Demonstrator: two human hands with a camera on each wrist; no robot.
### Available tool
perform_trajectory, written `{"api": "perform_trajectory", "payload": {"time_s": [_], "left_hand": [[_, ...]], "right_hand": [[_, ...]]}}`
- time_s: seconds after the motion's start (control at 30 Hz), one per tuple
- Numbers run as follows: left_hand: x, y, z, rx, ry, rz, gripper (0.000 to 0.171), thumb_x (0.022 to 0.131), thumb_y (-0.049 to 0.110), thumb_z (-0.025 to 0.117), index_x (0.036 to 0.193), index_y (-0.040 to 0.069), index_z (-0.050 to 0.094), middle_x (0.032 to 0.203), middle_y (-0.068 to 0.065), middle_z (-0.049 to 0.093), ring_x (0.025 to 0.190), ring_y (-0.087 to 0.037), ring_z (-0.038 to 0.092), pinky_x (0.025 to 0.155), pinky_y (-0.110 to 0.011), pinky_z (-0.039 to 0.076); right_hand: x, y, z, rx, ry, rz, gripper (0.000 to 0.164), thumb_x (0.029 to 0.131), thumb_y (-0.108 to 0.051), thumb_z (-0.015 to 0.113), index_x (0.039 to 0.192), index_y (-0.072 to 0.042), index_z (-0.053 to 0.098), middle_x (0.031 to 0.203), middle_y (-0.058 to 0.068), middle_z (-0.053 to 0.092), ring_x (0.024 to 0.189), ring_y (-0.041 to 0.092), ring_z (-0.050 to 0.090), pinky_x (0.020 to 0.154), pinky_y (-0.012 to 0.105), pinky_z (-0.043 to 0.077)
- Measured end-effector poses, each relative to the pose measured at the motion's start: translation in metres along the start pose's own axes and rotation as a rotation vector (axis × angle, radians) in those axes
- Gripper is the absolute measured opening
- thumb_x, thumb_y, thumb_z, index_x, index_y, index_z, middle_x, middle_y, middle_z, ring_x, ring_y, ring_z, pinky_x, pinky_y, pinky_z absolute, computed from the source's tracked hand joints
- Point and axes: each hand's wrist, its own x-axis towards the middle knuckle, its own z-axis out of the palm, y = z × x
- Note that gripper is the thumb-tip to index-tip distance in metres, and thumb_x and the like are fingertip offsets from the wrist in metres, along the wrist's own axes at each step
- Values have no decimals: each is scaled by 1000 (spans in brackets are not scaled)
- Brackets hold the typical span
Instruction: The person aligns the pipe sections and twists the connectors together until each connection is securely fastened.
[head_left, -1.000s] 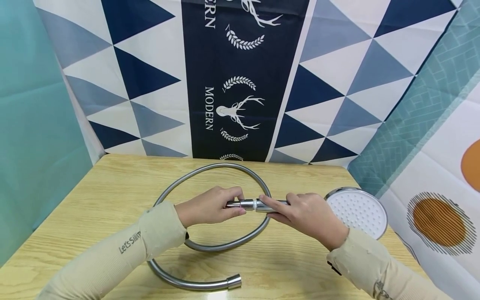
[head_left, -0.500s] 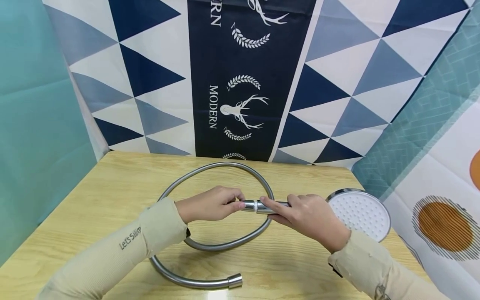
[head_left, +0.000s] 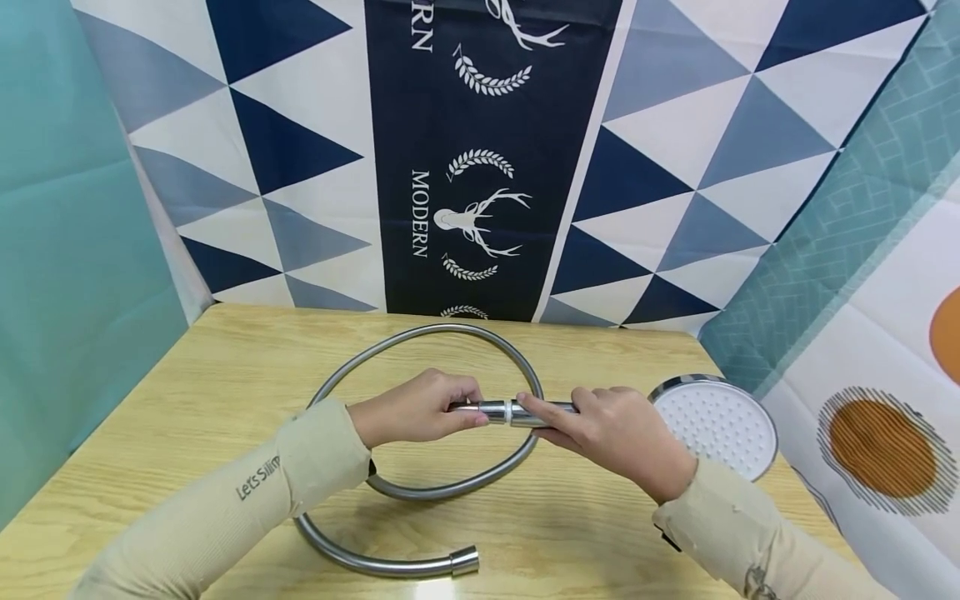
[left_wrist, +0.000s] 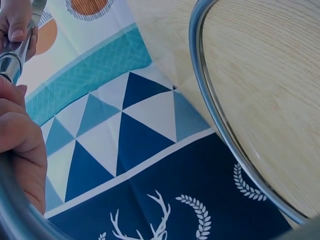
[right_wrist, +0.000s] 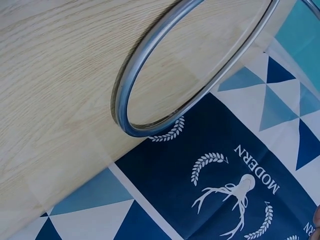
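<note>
In the head view, my left hand (head_left: 420, 407) pinches the metal connector (head_left: 491, 411) at the hose's end between thumb and fingers. It meets the shower head's chrome handle (head_left: 529, 413), with a white ring showing at the joint. My right hand (head_left: 618, 433) grips that handle, its index finger laid along it. Beyond the right hand is the round white shower head (head_left: 716, 425), nozzles facing up. The grey metal shower hose (head_left: 438, 493) loops on the table; its other end fitting (head_left: 464, 561) lies free near the front. In the left wrist view, the left hand (left_wrist: 20, 140) is partly cut off.
A wooden table (head_left: 225, 367) carries the hose loop. Behind it hangs a cloth with blue and white triangles (head_left: 300, 158). Teal cloth (head_left: 82, 208) borders the left side, and a patterned white cloth (head_left: 847, 350) the right.
My left thumb slid upward on the connector half a second ago and is now lower again, with the fingers more parted. The right hand keeps its grip on the handle.
</note>
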Motion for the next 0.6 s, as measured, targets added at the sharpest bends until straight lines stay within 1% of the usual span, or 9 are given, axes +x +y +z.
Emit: {"api": "perform_trajectory", "payload": {"time_s": [0.13,0.33,0.5,0.6], "left_hand": [[-2,2,-1,-5,7,4,11,92,12,66,92,3,59,64,7,45,53,-1,36,50,-19,34],[-2,3,-1,-11,22,-11,11,93,11,64,92,2,58,64,6,44,52,-1,36,49,-19,33],[-2,4,-2,-6,23,1,11,94,11,63,93,2,57,64,7,44,52,-1,36,49,-20,33],[-2,5,-2,-35,16,-12,10,95,11,61,93,2,57,63,7,45,52,-2,37,49,-20,33]], "right_hand": [[1,0,-1,9,5,6,45,105,-43,31,125,-19,62,51,-2,31,39,6,18,37,18,15],[2,0,0,30,4,21,46,104,-44,31,124,-19,63,50,-3,30,40,4,15,38,17,14],[2,0,-1,42,-1,30,46,104,-44,31,124,-19,64,50,-3,30,41,4,14,39,16,14],[2,1,-1,41,4,27,46,104,-44,31,124,-18,64,50,-3,30,41,4,14,39,16,13]]}}
